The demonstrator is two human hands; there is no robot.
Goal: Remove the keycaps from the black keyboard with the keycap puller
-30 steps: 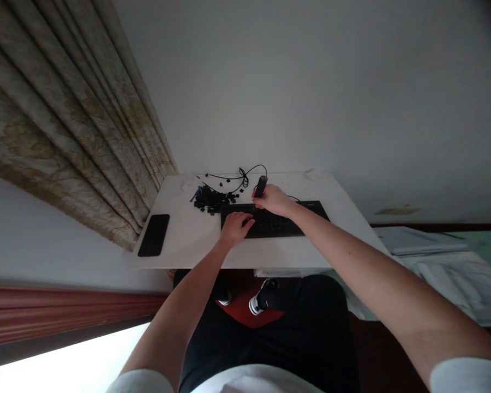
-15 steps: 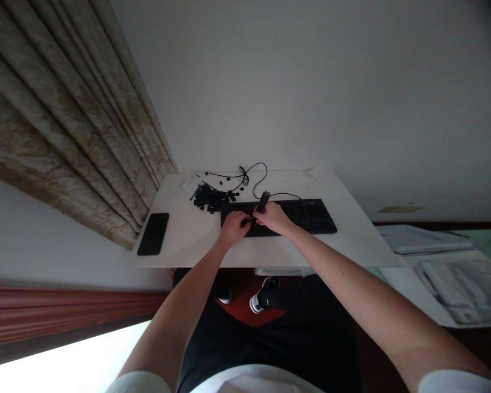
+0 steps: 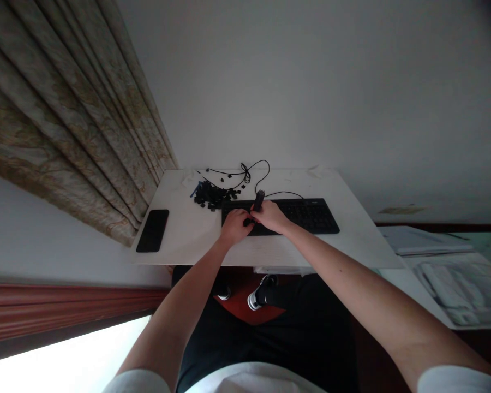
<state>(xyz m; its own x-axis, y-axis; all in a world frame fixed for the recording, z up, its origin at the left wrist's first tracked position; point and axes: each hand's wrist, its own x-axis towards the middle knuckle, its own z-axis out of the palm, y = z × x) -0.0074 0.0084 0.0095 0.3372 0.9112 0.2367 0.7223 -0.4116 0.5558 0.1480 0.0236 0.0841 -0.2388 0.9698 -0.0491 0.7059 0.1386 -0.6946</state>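
Phone: the black phone (image 3: pixel 152 231) lies flat on the left end of the white bench (image 3: pixel 196 240), as it did 1.0 s ago
Loose pieces: a heap of small black pieces (image 3: pixel 211 195) sits unchanged beside the keyboard's far left corner, a blue strip (image 3: pixel 195 189) at its left edge; too blurred to count
Left hand: the left hand (image 3: pixel 236 226) rests on the keyboard's left part, about where it was, fingers curled; I cannot tell whether they pinch anything
Cable: the black cable (image 3: pixel 246 173) loops behind the keyboard; a stretch covered 1.0 s ago now shows
Tool: the black handheld tool (image 3: pixel 259 201) has come down from the keyboard's far edge; its lower end is hidden
Right hand: the right hand (image 3: pixel 270 216) pinches the tool, its fingertips now just beside the left hand's
Keyboard: the black keyboard (image 3: pixel 311 215) lies under the 2 hands; its near right corner, blocked 1.0 s ago by the forearm, is in sight, part of the middle covered
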